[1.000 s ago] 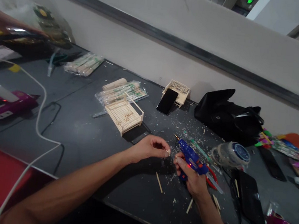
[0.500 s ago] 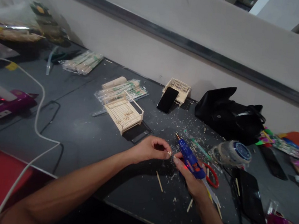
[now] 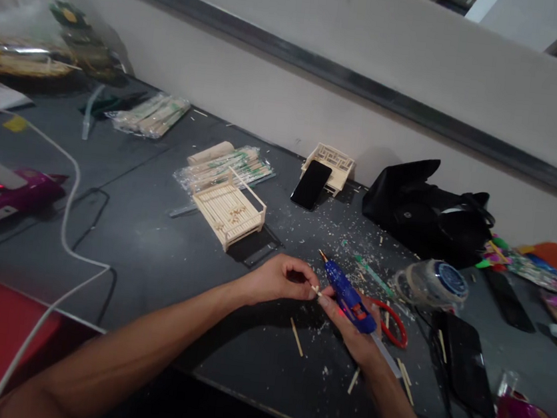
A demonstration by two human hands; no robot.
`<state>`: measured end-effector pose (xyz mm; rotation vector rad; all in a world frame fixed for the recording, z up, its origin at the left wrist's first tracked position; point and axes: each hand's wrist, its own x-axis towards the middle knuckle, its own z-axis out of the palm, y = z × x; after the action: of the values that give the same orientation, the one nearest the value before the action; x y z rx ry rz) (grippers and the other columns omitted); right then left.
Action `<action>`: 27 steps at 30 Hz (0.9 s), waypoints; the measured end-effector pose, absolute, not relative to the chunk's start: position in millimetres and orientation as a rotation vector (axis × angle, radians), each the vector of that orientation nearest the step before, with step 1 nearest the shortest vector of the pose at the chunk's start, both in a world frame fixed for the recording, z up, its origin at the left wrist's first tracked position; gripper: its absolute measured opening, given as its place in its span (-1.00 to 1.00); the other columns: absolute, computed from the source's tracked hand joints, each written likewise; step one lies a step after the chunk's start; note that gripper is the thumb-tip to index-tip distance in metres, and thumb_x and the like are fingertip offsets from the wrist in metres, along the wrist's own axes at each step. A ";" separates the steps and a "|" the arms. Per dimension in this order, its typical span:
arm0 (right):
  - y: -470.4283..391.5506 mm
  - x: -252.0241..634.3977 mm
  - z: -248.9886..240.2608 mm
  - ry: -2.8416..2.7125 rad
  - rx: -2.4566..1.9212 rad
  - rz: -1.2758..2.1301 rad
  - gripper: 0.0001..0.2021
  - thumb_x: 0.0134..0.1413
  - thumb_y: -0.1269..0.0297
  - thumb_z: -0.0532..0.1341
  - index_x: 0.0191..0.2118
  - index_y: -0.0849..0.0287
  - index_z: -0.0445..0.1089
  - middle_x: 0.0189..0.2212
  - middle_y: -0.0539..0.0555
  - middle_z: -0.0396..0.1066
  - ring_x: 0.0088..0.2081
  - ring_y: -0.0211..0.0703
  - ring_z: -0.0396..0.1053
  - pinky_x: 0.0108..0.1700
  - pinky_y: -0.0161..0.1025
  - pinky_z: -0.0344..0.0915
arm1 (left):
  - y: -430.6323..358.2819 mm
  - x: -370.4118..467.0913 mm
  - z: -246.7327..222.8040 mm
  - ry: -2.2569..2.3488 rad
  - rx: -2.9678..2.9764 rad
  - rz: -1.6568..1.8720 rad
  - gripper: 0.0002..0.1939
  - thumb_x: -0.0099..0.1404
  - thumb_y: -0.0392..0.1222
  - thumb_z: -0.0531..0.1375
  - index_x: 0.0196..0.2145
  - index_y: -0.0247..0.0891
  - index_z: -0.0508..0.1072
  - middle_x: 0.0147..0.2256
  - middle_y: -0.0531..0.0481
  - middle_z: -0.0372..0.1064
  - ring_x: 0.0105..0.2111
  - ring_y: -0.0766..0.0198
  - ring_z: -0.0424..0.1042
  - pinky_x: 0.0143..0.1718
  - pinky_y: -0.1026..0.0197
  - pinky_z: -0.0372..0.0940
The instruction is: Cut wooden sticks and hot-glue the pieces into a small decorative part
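Observation:
My left hand (image 3: 280, 278) is closed, pinching a tiny pale wooden piece (image 3: 317, 290) between thumb and fingertips. My right hand (image 3: 355, 337) is wrapped around a blue hot glue gun (image 3: 346, 292), its nozzle pointing up and left. The right thumb tip also meets the small piece, so both hands touch it. Beyond my left hand stands a miniature bed-like frame (image 3: 225, 211) made of sticks, with small bits lying on its slats. Red-handled scissors (image 3: 402, 332) lie partly behind my right hand. A loose stick (image 3: 296, 337) rests on the table below the hands.
Behind are stick bundles in plastic (image 3: 235, 169), a phone (image 3: 311, 184) leaning on a small wooden bench (image 3: 340, 164), and a black bag (image 3: 424, 209). A plastic jar (image 3: 431, 285) and dark phone (image 3: 469, 365) sit right. A white cable (image 3: 71, 205) and purple glue gun (image 3: 13, 192) lie left.
My right hand and the glue gun have moved slightly left, bringing the right thumb to the small wooden piece. My left hand has barely moved.

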<state>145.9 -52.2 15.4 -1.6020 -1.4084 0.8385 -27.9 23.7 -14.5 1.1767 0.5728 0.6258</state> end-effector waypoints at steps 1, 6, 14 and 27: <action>-52.3 145.7 15.5 -1.400 -1.606 0.845 -0.79 -0.08 0.02 0.34 -0.46 0.03 0.49 -0.53 -0.01 0.51 -0.46 -0.08 0.45 -0.36 -0.17 0.44 | 23.8 -28.1 -14.5 0.572 1.181 0.623 -0.76 -0.01 -0.12 0.45 -0.45 -0.31 0.55 -0.49 0.07 0.43 -0.46 0.38 0.34 -0.32 0.28 0.26; -52.6 145.7 15.2 -1.378 -1.576 0.906 -0.78 -0.09 0.02 0.36 -0.46 0.05 0.48 -0.54 -0.02 0.51 -0.47 -0.10 0.45 -0.35 -0.16 0.46 | 23.8 -28.7 -13.7 0.552 1.202 0.608 -0.79 0.01 -0.13 0.43 -0.44 -0.29 0.55 -0.48 0.08 0.42 -0.46 0.38 0.33 -0.30 0.25 0.26; -51.0 146.3 17.6 -1.367 -1.571 0.942 -0.79 -0.12 0.04 0.37 -0.46 0.06 0.47 -0.53 -0.02 0.50 -0.46 -0.10 0.45 -0.33 -0.14 0.46 | 24.1 -29.3 -12.4 0.550 1.238 0.613 -0.87 0.04 -0.22 0.39 -0.45 -0.28 0.55 -0.49 0.10 0.39 -0.47 0.40 0.30 -0.31 0.27 0.23; -51.4 148.1 16.6 -1.405 -1.596 0.982 -0.79 -0.12 0.04 0.35 -0.49 0.07 0.47 -0.59 -0.04 0.43 -0.54 -0.16 0.34 -0.46 -0.19 0.39 | 25.1 -30.8 -14.7 0.544 1.418 0.660 -0.89 0.06 -0.21 0.34 -0.44 -0.30 0.55 -0.46 0.05 0.40 -0.45 0.38 0.30 -0.34 0.30 0.21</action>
<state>148.1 -51.4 16.6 -1.5963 -1.4054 0.9820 -30.8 25.1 -14.7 1.4176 0.5440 0.6595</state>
